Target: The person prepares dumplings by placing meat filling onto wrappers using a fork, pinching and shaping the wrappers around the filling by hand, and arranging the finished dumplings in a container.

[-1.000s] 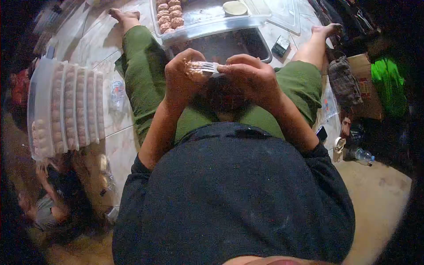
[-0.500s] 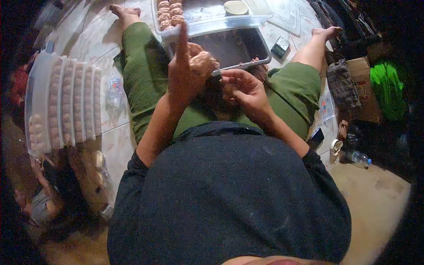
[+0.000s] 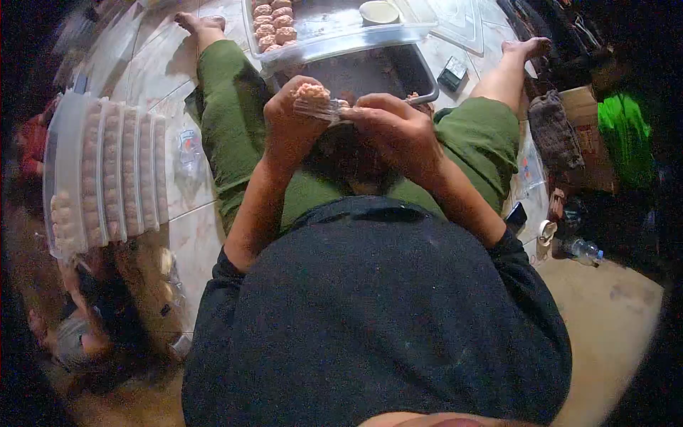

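A rough pinkish lump of soft mixture [image 3: 311,93] rests in my left hand [image 3: 283,128], whose fingers are curled round it. Against the near side of that lump lie the tines of a fork [image 3: 321,109], pale and see-through. My right hand [image 3: 400,128] grips the fork's handle, mostly hidden by the fingers. Both hands are raised over my lap, just in front of a dark rectangular tray [image 3: 427,75]. Behind it, a clear plastic container [image 3: 341,44] holds rows of similar ridged lumps [image 3: 276,28] along its left side.
A round pale lid or dish [image 3: 379,13] sits in the clear container. Stacked clear boxes [image 3: 107,171] of lumps stand at the left, with another person's arm [image 3: 82,299] nearby. A small dark box [image 3: 452,74], a phone [image 3: 516,215] and a bottle [image 3: 585,250] lie right.
My left index finger, raised before, is now curled down by the lump. My right hand has moved up and the fork now shows against the lump.
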The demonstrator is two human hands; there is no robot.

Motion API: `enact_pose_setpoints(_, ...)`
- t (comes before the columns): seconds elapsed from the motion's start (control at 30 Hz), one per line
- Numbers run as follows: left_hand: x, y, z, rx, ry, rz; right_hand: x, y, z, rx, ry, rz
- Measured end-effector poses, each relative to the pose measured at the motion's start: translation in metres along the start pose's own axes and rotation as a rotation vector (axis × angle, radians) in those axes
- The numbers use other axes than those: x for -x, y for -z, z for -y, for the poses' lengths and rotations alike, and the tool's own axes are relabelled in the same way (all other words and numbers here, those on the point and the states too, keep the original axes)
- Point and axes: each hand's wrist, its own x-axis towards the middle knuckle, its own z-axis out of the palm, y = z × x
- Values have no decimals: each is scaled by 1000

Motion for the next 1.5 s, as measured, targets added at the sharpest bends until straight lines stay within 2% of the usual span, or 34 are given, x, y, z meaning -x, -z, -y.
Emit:
enact_pose_setpoints(0.07, 0, -1, -3, -17, -18, -38, -6, 6, 6, -28, -9, -52)
enact_pose_setpoints(0.2, 3, -2, -6, -34, 45, -38, -5, 8, -4, 22, 2, 5)
enact_pose_setpoints(0.27, 3, -5, 8, -287, -89, -53, -1, 6, -9, 45, -10, 44)
enact_pose_setpoints(0.33, 2, -4, 6, -241, -123, -42, 2, 9, -10, -55, -158, -12)
enact_pose_setpoints(0.4, 0, -4, -2, 107, -59, -9, 8, 14, -12, -186, -322, -41)
enact_pose_setpoints(0.5, -5, -11, 8, 133, -187, 0, 17, 10, -12, -529, -476, -64)
enact_pose_setpoints(0.6, 2, -12, -10, 167, 20, -116, 26, -10, -12, -506, -370, -61)
enact_pose_setpoints(0.7, -2, -2, 4, -133, -150, 38, 18, -12, 0, -117, -172, -1)
enact_pose_setpoints(0.8, 4, 1, 7, 235, 150, 90, 14, -11, -7, 18, -1, -65)
enact_pose_setpoints(0.93, 5, -1, 1, 360, 200, 61, 6, -7, -1, 99, 105, -7)
enact_pose_setpoints(1.0, 5, -3, 2, 443, 197, 12, 6, -6, -5, 120, 79, -19)
enact_pose_setpoints(1.1, 4, 0, -2, 194, 153, -8, 0, 3, -2, 60, 16, 13)
enact_pose_setpoints(1.3, 3, -2, -6, 55, 52, -58, 1, 6, -6, 39, -19, 20)
enact_pose_setpoints(1.4, 0, 2, 8, -605, -368, 4, 0, 8, -7, 41, -60, 7)
enact_pose_setpoints(1.5, 3, -1, 15, -139, -177, 25, 4, 14, -10, -19, -190, -61)
